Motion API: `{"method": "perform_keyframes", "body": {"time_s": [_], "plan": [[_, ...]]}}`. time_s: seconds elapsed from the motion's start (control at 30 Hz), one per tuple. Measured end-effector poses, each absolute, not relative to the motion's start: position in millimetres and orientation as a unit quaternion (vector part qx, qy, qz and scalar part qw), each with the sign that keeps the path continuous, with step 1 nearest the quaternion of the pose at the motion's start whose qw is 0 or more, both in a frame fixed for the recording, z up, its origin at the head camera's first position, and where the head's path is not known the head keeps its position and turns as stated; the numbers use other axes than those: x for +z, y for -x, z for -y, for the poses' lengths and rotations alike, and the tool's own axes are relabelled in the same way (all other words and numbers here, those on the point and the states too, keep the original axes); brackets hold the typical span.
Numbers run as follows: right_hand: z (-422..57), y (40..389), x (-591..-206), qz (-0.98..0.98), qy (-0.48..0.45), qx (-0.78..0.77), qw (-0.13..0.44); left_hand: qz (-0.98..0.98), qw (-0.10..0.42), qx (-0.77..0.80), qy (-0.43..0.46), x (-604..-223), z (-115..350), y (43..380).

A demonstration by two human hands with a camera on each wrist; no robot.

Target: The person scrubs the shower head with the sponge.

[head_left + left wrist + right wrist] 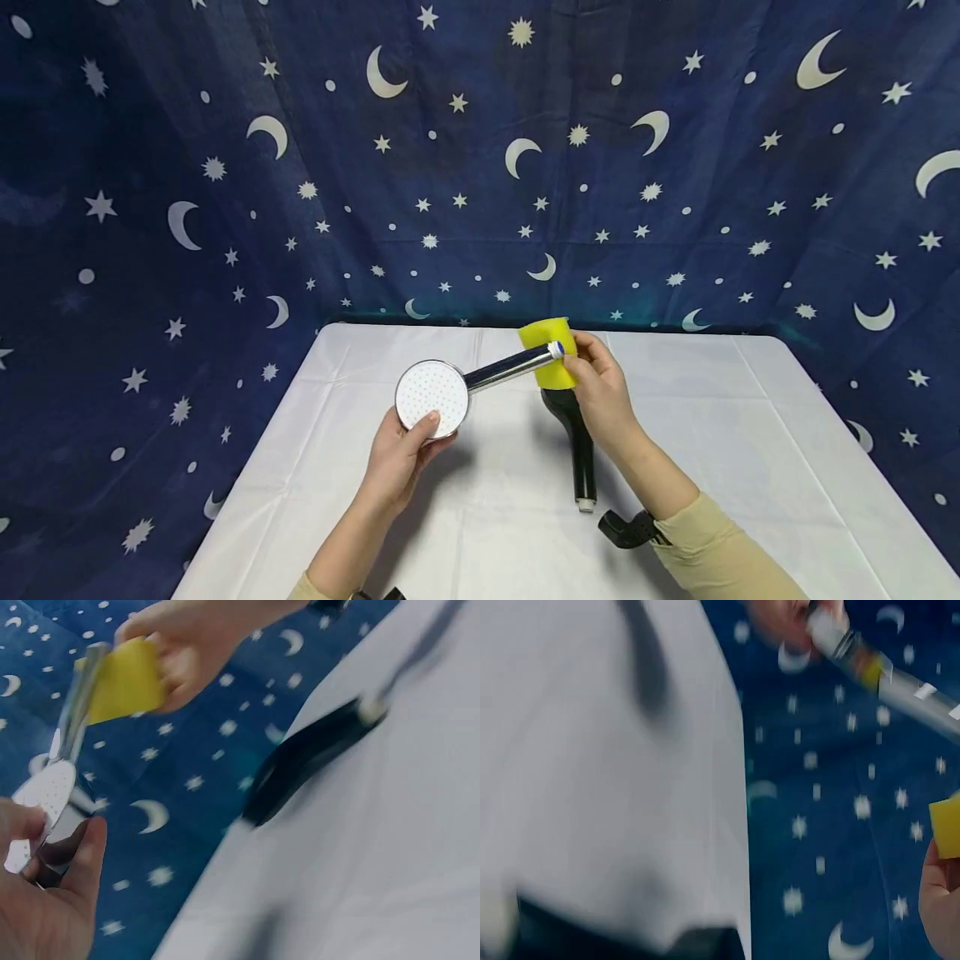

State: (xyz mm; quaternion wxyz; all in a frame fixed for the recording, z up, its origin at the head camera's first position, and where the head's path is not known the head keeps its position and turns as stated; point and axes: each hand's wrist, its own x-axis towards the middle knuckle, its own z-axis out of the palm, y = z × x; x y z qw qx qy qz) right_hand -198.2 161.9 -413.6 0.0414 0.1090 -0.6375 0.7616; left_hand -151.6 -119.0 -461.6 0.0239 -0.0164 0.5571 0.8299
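My left hand (pixel 397 458) grips a chrome shower head (pixel 432 396) by its round white face, thumb on the nozzles. Its handle slants up to the right and ends in a white and blue tip. In my right hand (pixel 603 392) is a yellow sponge (pixel 551 333), pinched between thumb and fingers just behind the handle's tip. The left wrist view shows the sponge (pixel 131 681) alongside the chrome handle (pixel 79 705). Below the right hand, a black shower head (pixel 579 450) lies on the table, its upper end overlapped by the sponge in the head view.
A white cloth covers the table (pixel 315 500). Behind it hangs a dark blue curtain (pixel 480 167) with moons and stars. A black wrist camera mount (pixel 628 529) juts from the right sleeve (pixel 720 550), close to the black shower head's lower end.
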Motion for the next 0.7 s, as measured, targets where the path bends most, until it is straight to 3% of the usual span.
{"method": "perform_keyframes", "body": {"time_s": [0.2,0.43,0.53,0.7], "plan": [[-196.9,207.3,-424.2,0.819,-0.169,0.544,0.069,-0.740,-0.169,0.642,-0.112,-437.4,143.3,148.9],[-198.3,208.6,-427.9,0.894,-0.148,0.383,0.182,-0.812,-0.365,0.352,-0.290,-427.9,139.1,146.4],[-184.2,204.6,-430.7,0.894,-0.148,0.373,0.199,-0.795,-0.410,0.315,-0.316,-430.1,133.8,146.6],[-154.6,183.9,-430.7,0.876,-0.199,0.370,0.236,-0.802,-0.413,0.288,-0.322,-432.9,126.7,145.7]]}}
